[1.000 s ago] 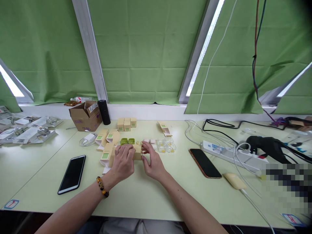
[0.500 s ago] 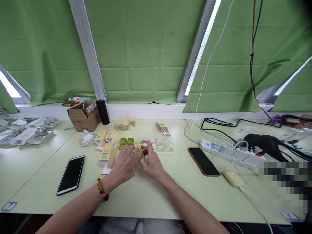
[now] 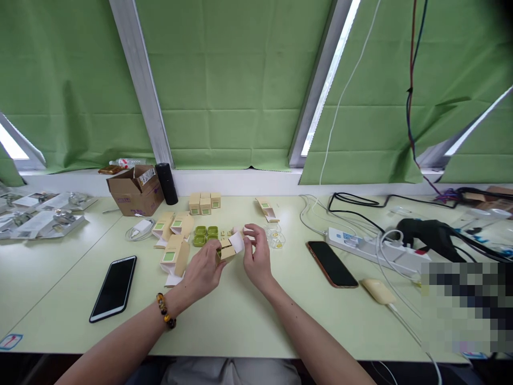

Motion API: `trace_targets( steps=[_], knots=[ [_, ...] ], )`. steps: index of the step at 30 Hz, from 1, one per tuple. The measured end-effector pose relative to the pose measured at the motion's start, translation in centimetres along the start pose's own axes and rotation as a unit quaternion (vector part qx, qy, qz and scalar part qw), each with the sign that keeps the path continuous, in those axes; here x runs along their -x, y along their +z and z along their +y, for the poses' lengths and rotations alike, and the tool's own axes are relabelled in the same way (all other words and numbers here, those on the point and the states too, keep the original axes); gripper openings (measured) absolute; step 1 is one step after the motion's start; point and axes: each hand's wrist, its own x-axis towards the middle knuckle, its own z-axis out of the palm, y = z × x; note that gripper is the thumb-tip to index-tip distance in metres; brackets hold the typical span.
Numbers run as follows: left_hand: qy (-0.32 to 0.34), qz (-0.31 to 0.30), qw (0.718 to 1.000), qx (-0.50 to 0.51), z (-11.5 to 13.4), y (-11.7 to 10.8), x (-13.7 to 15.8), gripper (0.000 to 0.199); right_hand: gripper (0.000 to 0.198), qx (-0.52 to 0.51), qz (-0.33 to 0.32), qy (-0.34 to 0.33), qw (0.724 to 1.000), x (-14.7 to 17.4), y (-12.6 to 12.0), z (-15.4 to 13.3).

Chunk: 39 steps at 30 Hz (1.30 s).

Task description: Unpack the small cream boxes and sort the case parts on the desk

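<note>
My left hand (image 3: 203, 270) grips a small tan cardboard box (image 3: 227, 253) above the table. The box's white-lined flap (image 3: 237, 242) stands open toward my right hand (image 3: 257, 261), whose fingers are curled but apart beside it. Whether a fingertip touches the flap is unclear. Just beyond the box sit green square trays (image 3: 200, 240) and some small pieces, partly hidden. Clear plastic cups (image 3: 276, 236) stand to the right of my right hand. Opened tan boxes (image 3: 176, 254) lie left of my left hand.
Closed small boxes (image 3: 205, 206) stand at the back, with another opened carton (image 3: 267, 209) to their right. Phones lie on the left (image 3: 113, 289) and right (image 3: 332, 264). A power strip (image 3: 377, 251) with cables, a brown carton (image 3: 136, 191) and a black cylinder (image 3: 166, 183) are also around.
The small box has turned and its flap now shows open with its white inside. My right hand has moved slightly right, off the box body; my left hand still holds it.
</note>
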Motion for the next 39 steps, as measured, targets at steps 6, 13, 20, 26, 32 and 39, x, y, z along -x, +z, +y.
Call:
trace_targets(
  steps=[6,13,20,26,32,39],
  knots=[
    [-0.012,-0.007,1.0,0.004,0.1,0.0,-0.2,0.037,0.04,0.122,0.014,-0.129,0.984,-0.6,-0.7,0.9],
    [-0.001,0.0,1.0,-0.003,0.3,-0.1,-0.2,0.04,0.052,0.154,-0.017,-0.178,0.972,-0.3,-0.7,1.2],
    [-0.007,0.0,1.0,-0.02,0.0,0.2,-0.2,0.071,0.054,0.145,-0.05,-0.174,0.973,-0.2,-0.6,1.5],
    [-0.014,-0.004,0.999,-0.039,-0.2,0.1,-0.2,0.077,0.048,0.146,-0.021,-0.2,0.969,-0.2,-0.8,0.8],
    [-0.042,-0.008,0.998,-0.038,-0.4,0.2,-0.4,0.079,0.04,0.163,-0.043,-0.261,0.951,0.1,-0.6,0.8],
    [-0.03,-0.005,0.998,-0.049,-0.4,0.2,-0.4,0.079,0.038,0.158,-0.013,-0.251,0.955,0.1,-0.5,0.4]
  ],
)
